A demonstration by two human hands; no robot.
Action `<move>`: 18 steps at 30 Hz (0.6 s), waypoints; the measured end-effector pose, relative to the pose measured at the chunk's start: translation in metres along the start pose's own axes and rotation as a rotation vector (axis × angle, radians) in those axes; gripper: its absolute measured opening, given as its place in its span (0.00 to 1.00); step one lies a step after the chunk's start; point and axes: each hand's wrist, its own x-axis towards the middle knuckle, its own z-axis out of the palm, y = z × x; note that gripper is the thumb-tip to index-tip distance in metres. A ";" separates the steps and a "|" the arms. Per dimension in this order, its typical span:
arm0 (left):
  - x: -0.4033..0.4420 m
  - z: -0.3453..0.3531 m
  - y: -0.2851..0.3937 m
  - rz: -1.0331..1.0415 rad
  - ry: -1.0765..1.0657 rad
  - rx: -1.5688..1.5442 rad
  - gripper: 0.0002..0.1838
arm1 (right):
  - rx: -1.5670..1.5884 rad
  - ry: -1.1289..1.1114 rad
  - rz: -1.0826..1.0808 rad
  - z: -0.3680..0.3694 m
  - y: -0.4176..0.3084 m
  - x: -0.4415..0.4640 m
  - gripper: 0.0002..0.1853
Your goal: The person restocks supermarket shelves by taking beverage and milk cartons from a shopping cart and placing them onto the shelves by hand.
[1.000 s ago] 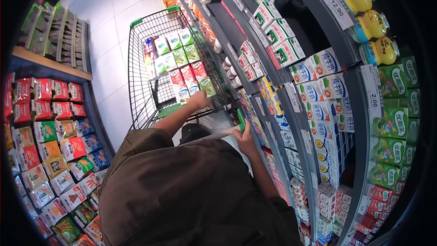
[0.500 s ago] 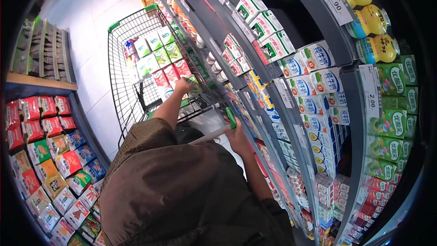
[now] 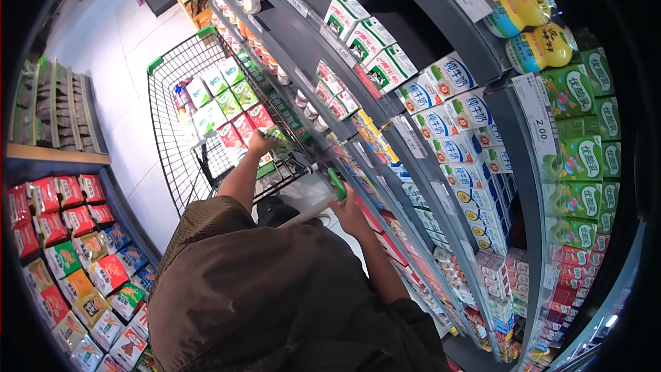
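A wire shopping cart (image 3: 160,107) with green corners holds rows of green, white and red drink cartons (image 3: 227,105). Reaching into its near end, my left hand (image 3: 259,143) touches the cartons beside a red one and a green one; its fingers are partly hidden, so whether it grips a carton cannot be told. On the right, my right hand (image 3: 350,208) is wrapped round the cart's handle (image 3: 337,184) at its green end. The rest of the handle runs in front of my body.
Shelves (image 3: 513,165) of milk cartons (image 3: 441,124) and yellow bottles (image 3: 544,47) rise close on the right. To the left stands a display of red and coloured snack packets (image 3: 76,217), with another rack (image 3: 55,107) behind it. Tiled floor (image 3: 131,89) runs beside the cart.
The cart, shelves and displays have shifted left in view. My left hand has gone from above the near cartons down to them. My right hand stays on the handle.
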 end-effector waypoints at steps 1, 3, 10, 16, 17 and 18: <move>0.006 0.001 -0.012 -0.009 -0.025 -0.056 0.37 | 0.004 0.007 -0.010 0.001 0.002 0.000 0.41; 0.000 -0.004 -0.013 0.033 -0.015 -0.120 0.34 | 0.015 0.025 -0.036 0.002 0.005 0.003 0.41; -0.048 -0.059 0.029 0.329 0.018 -0.170 0.31 | -0.036 0.073 -0.021 0.001 -0.004 -0.001 0.42; -0.136 -0.124 0.133 0.549 -0.006 -0.127 0.27 | -0.192 0.041 0.079 -0.013 -0.024 -0.001 0.44; -0.158 -0.134 0.158 0.532 -0.038 -0.223 0.25 | -0.252 0.112 -0.018 -0.010 -0.014 0.001 0.43; -0.172 -0.144 0.178 0.559 -0.079 -0.219 0.26 | -0.312 0.187 -0.115 -0.010 -0.008 0.003 0.42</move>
